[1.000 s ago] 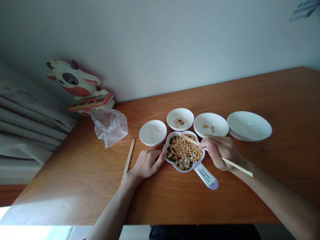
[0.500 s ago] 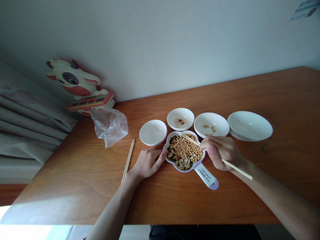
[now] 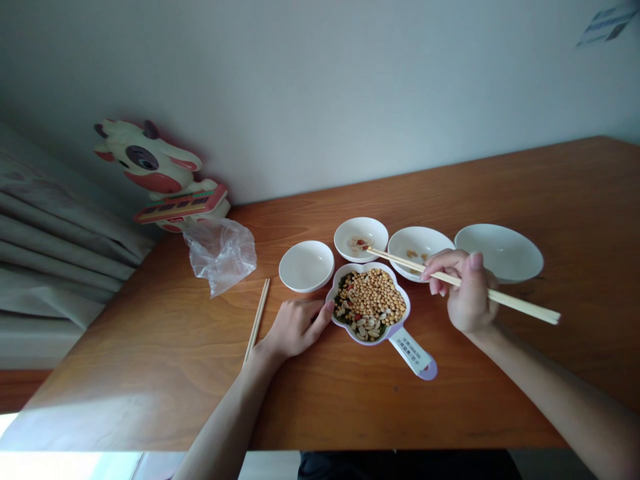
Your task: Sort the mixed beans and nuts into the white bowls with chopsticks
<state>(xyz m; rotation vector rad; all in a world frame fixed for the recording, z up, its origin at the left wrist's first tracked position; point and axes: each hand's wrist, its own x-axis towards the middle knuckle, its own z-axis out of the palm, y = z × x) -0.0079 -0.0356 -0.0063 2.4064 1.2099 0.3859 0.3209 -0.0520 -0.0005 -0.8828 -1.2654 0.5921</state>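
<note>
My right hand (image 3: 470, 293) is closed round a pair of light wooden chopsticks (image 3: 520, 305). Their tips are over the near right rim of a small white bowl (image 3: 345, 247) with a few reddish and pale bits (image 3: 361, 245) inside; whether they pinch anything is too small to tell. Below lies a lilac-and-white handled dish (image 3: 371, 343), filled with soybeans (image 3: 375, 290), pale flat seeds (image 3: 369, 328), dark green bits and a few red ones. My left hand (image 3: 297, 327) grips this dish's left rim, thumb on the edge and fingers curled.
A white bowl (image 3: 305, 267) stands left, another with a few yellowish pieces (image 3: 413, 254) right of the middle, and a larger white bowl (image 3: 500, 252) far right. Spare chopsticks (image 3: 257, 320) lie beside my left wrist. Behind are a crumpled plastic bag (image 3: 223, 253) and a cow toy (image 3: 165, 173).
My right hand has turned and lifted the chopsticks out of the soybeans. Their tips have moved up to the small bowl with reddish bits. My left hand stays on the dish.
</note>
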